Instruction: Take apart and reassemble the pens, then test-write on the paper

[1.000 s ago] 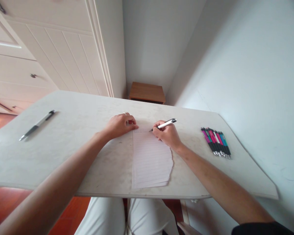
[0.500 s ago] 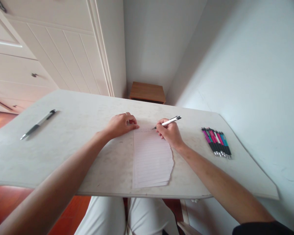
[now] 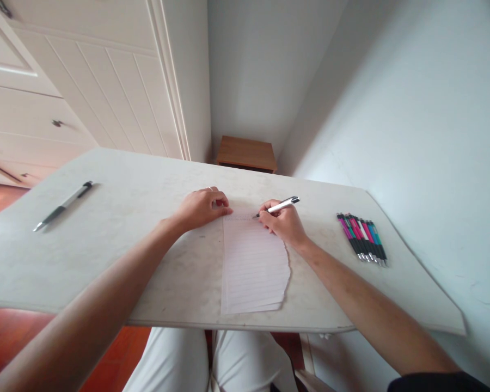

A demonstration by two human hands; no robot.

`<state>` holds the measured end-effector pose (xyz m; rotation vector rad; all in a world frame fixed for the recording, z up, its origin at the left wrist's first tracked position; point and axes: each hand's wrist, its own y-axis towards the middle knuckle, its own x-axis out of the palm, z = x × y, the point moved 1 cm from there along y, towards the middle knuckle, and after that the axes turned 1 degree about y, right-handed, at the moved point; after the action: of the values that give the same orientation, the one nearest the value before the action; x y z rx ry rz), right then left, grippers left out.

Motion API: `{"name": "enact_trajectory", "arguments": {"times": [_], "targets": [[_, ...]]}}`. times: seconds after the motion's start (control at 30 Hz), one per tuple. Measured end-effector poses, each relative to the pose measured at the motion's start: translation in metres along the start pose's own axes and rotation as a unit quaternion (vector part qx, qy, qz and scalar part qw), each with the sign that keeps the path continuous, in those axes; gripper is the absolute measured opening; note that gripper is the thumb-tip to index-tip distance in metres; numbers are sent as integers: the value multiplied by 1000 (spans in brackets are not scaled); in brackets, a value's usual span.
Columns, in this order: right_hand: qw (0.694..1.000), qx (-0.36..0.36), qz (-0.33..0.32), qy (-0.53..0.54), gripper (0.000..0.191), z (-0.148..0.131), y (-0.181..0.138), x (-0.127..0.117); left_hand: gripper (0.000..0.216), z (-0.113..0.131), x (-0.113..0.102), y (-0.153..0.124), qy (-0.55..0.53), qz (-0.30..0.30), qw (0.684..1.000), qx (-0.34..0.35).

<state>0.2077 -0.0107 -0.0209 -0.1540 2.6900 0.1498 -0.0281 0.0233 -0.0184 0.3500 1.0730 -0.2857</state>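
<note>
My right hand (image 3: 283, 222) is closed around a white-and-black pen (image 3: 283, 204) in a writing grip. The pen's tip is at the upper part of a lined sheet of paper (image 3: 253, 267). Faint handwriting shows along the top lines. The sheet's right edge is torn and ragged, and another sheet seems to lie under it. My left hand (image 3: 204, 208) rests at the upper left corner of the paper, fingers curled and thumb pressed on the corner.
A larger grey-and-white pen (image 3: 64, 206) lies at the left of the white table (image 3: 167, 294). Several colourful pens (image 3: 361, 238) are lined up on the right. A white cabinet (image 3: 106, 76) and a wall (image 3: 433, 136) border the table; a small wooden stand (image 3: 247, 151) is behind it.
The right hand has shifted very slightly, and the pen's top end has dipped a little to the left. Its tip sits marginally lower on the sheet. The left hand has stayed put.
</note>
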Motion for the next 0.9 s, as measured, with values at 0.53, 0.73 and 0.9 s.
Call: {"name": "enact_trajectory", "arguments": {"times": [0.53, 0.73, 0.9], "targets": [[998, 19, 31, 50, 12, 3, 1, -2, 31, -1, 0, 1, -2, 0, 1000, 1], [1000, 6, 21, 14, 12, 3, 1, -4, 30, -1, 1, 1, 2, -3, 1000, 3], [1000, 9, 10, 0, 12, 2, 1, -3, 28, 1, -1, 0, 4, -5, 1000, 2]]}}
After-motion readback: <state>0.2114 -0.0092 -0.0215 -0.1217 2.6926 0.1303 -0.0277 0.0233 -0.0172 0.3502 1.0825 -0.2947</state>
